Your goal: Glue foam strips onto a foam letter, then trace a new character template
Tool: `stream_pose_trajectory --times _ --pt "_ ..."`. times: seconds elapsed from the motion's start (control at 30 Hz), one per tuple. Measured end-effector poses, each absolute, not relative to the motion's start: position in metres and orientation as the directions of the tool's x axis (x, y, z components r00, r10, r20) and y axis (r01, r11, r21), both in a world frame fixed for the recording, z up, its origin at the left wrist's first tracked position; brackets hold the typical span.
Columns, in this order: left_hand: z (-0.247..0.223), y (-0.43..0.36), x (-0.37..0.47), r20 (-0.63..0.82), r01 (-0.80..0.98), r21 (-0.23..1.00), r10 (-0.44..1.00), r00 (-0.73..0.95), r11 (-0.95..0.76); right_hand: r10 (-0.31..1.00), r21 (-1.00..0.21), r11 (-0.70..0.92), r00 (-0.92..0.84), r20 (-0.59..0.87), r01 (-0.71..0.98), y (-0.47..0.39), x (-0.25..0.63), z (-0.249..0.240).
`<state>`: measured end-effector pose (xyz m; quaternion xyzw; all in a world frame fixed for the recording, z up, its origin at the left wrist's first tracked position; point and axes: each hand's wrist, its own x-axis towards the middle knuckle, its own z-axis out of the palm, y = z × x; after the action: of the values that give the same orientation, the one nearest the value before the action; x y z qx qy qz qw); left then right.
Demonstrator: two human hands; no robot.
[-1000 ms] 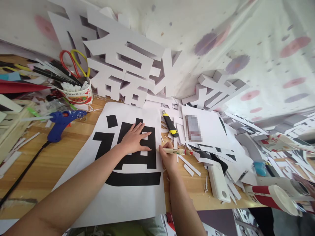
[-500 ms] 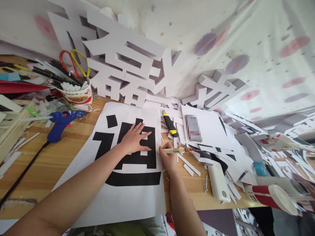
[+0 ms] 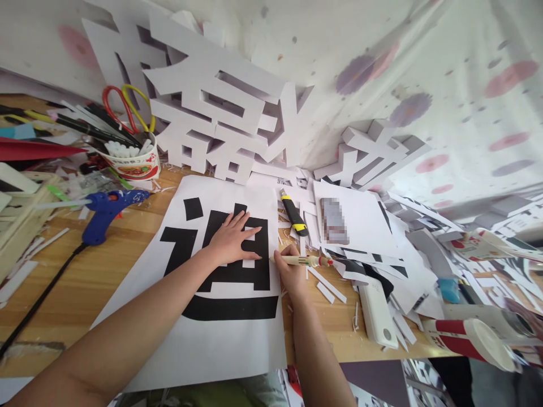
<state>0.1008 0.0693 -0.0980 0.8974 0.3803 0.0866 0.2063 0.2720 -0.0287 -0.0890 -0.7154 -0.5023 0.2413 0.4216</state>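
A large white sheet (image 3: pixel 237 356) lies on the wooden table, bearing a bold black character (image 3: pixel 237 308) in several separate strokes. My left hand (image 3: pixel 231 240) rests flat on the upper middle of the character, fingers spread. At the sheet's right edge my right hand (image 3: pixel 291 268) pinches a cream multicolour pen (image 3: pixel 303 260) with a red end. The pen's tip points left, close to the right side of the black character; whether it touches the paper I cannot tell. A yellow and black utility knife (image 3: pixel 294 213) lies just beyond my right hand.
White three-dimensional characters (image 3: pixel 212 96) lean against the back wall. To the left are a blue glue gun (image 3: pixel 102 215) and a paper cup (image 3: pixel 138 164) with scissors and pens. A pixelated phone-shaped object (image 3: pixel 334 220), a white power bank (image 3: pixel 377 316), paper scraps and a red-white cup (image 3: pixel 466 342) stand right.
Almost nothing differs. Both hands, the pen and the sheet stay in practically the same place; the view has shifted very slightly.
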Motion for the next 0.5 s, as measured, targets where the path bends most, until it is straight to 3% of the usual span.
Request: stream_pose_trajectory --times 0.5 --pt "-0.0988 0.0696 0.1003 0.002 0.647 0.43 0.718 0.696 -0.629 0.932 -0.85 -0.158 0.36 0.039 0.502 -0.0298 0.2722 -0.0882"
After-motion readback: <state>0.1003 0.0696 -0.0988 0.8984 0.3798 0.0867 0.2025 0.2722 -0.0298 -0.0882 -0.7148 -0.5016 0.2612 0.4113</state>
